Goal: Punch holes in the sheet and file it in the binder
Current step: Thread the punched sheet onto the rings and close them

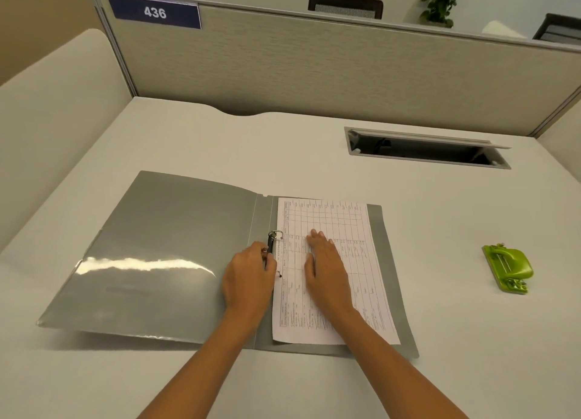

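Observation:
A grey binder [163, 255] lies open and flat on the white desk. A printed sheet with a table of lines [352, 230] rests on its right half, its left edge at the ring mechanism [275, 238]. My left hand [250, 280] is curled over the lower part of the ring mechanism, fingers pinching the metal. My right hand [327, 271] lies flat on the sheet with fingers spread, pressing it down. A green hole punch [507, 267] sits on the desk to the right, apart from both hands.
A recessed cable tray with an open lid [427, 148] is set in the desk at the back right. A fabric partition [314, 66] with a sign "436" [155, 12] closes off the back. A low side panel [56, 110] stands on the left.

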Tool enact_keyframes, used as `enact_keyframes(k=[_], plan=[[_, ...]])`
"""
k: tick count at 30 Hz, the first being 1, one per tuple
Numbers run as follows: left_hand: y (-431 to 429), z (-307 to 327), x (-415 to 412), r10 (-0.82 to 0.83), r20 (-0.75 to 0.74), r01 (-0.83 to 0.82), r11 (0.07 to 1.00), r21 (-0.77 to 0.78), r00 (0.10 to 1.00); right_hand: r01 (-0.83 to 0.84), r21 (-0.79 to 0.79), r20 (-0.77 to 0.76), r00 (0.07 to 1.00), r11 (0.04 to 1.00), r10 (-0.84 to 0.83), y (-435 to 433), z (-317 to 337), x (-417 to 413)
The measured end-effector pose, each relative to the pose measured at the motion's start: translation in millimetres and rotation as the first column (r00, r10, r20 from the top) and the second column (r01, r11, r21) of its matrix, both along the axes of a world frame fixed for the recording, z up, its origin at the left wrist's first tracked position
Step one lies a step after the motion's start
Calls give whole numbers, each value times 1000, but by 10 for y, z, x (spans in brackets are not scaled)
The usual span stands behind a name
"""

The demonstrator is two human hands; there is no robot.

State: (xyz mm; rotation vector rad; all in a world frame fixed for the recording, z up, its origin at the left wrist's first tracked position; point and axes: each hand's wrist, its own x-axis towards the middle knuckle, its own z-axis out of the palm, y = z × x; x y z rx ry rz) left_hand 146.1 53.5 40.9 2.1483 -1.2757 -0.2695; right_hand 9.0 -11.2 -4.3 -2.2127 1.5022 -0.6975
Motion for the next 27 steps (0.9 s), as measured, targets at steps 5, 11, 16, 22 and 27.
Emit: enact_keyframes(k=[5, 11, 16, 22, 27], plan=[[-199, 30, 50, 33, -97, -13, 980, 200, 995, 5, 16, 40, 999, 1000, -6, 12, 17, -12], [-315, 83, 108, 147, -314, -52, 955, 291, 938, 13, 9, 36, 999, 1000, -13, 9, 10, -6], [-312, 137, 143, 220, -452, -77, 946, 313, 865, 10, 1, 44, 999, 1000, -10, 13, 12, -7], [-322, 103, 166, 204, -489, -62, 955, 291, 848, 10, 8, 55, 998, 1000, -10, 15, 14, -11], [-307, 64, 141, 189, -564, -123, 981, 152, 804, 11, 8, 63, 998, 1000, -11, 9, 13, -8]])
